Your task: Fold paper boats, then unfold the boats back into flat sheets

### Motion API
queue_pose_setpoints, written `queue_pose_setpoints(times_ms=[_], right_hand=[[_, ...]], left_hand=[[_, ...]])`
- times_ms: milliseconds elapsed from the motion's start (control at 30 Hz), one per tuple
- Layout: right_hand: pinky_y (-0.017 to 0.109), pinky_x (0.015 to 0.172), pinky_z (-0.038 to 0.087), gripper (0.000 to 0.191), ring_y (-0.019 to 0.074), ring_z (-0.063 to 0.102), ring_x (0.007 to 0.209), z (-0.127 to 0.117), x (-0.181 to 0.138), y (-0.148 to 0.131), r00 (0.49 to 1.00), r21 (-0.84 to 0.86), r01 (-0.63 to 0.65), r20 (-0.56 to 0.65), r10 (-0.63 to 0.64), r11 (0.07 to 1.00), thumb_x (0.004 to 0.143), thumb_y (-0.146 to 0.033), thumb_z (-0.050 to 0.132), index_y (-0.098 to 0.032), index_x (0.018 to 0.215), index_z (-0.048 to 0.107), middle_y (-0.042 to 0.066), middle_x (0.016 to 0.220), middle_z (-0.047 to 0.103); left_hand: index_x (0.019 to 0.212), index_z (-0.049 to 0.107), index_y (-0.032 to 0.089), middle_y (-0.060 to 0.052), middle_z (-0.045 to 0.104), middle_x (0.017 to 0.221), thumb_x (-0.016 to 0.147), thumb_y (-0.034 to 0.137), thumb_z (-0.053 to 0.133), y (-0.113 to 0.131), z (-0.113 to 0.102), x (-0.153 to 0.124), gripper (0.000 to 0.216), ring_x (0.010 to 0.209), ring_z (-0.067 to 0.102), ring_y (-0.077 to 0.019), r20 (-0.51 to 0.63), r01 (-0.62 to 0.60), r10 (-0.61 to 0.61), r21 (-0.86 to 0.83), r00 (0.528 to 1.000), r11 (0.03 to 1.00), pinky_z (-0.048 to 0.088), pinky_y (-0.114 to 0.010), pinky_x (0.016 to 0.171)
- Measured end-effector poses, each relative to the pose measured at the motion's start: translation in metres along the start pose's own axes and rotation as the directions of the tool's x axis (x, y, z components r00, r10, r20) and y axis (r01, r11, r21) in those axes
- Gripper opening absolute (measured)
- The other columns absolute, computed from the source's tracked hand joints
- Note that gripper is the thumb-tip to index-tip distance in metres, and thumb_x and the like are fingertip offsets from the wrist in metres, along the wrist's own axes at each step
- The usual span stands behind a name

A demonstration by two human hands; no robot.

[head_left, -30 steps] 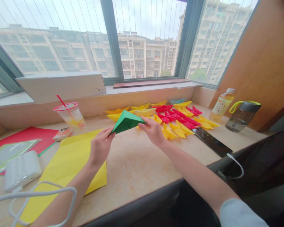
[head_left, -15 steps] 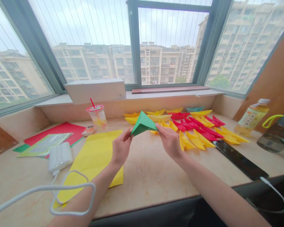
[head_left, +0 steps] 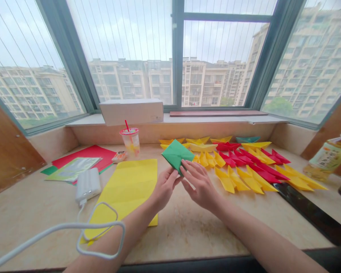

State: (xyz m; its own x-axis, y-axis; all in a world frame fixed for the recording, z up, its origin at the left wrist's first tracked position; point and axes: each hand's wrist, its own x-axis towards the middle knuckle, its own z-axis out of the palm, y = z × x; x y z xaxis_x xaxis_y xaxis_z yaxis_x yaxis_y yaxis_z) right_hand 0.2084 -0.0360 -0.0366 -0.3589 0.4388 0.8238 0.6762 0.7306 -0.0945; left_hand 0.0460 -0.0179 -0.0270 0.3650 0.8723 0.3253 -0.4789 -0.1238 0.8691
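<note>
A green folded paper [head_left: 177, 153], now a flat diamond shape, is held up in front of me over the counter. My left hand [head_left: 165, 186] pinches its lower corner from the left. My right hand [head_left: 199, 182] lies against its lower right side with the fingers stretched along the paper; the right thumb is partly hidden. To the left, a sheet of yellow paper [head_left: 127, 182] lies flat with crease lines across it. Folded yellow paper boats [head_left: 230, 180] and red paper boats [head_left: 265, 172] stand in rows on the right.
A white power bank [head_left: 88, 184] with a looping white cable [head_left: 102, 223] lies at left, near red paper sheets [head_left: 88, 157]. Behind stands a plastic cup [head_left: 131, 143] with a straw. A phone [head_left: 309, 214] and a drink bottle [head_left: 328, 155] are at right.
The green paper has gone from an opened, peaked form to a flat diamond. Both hands have come closer together at its lower corner. The view has shifted left.
</note>
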Motion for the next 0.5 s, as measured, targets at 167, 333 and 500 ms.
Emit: queue_pose_setpoints(times_ms=[167,333,500], right_hand=[[0.054,0.110,0.039,0.050,0.0282,0.044,0.136,-0.001,-0.003,0.003,0.999,0.079,-0.031,0.022,0.029,0.996,0.093,-0.017,0.053,-0.030,0.141,0.051,0.007,0.149,0.047],[0.050,0.106,0.045,0.046,0.0264,0.053,0.129,-0.001,-0.004,0.003,0.956,0.430,-0.293,0.125,0.265,0.854,0.097,-0.028,0.052,-0.030,0.143,0.048,0.009,0.143,0.055],[0.046,0.100,0.051,0.045,0.0259,0.063,0.116,0.003,0.002,-0.004,0.860,0.759,-0.457,0.244,0.448,0.464,0.090,-0.039,0.062,-0.028,0.133,0.055,0.009,0.134,0.062]], left_hand=[[0.128,0.061,0.021,-0.013,0.063,0.128,0.092,0.041,0.060,0.001,0.002,-0.002,0.041,0.114,0.062,-0.0277,0.026,0.026,-0.028,0.062,0.999,0.998,0.055,-0.042,0.093],[0.131,0.060,0.022,-0.012,0.062,0.122,0.097,0.041,0.050,-0.002,-0.008,0.003,0.040,0.099,0.065,-0.0230,0.011,-0.132,0.147,0.507,0.989,0.852,0.060,-0.038,0.080],[0.143,0.046,0.031,-0.013,0.041,0.142,0.098,0.029,0.048,-0.004,-0.018,0.004,0.045,0.105,0.059,-0.0204,0.198,-0.336,0.354,0.858,0.914,0.388,0.053,-0.044,0.095]])
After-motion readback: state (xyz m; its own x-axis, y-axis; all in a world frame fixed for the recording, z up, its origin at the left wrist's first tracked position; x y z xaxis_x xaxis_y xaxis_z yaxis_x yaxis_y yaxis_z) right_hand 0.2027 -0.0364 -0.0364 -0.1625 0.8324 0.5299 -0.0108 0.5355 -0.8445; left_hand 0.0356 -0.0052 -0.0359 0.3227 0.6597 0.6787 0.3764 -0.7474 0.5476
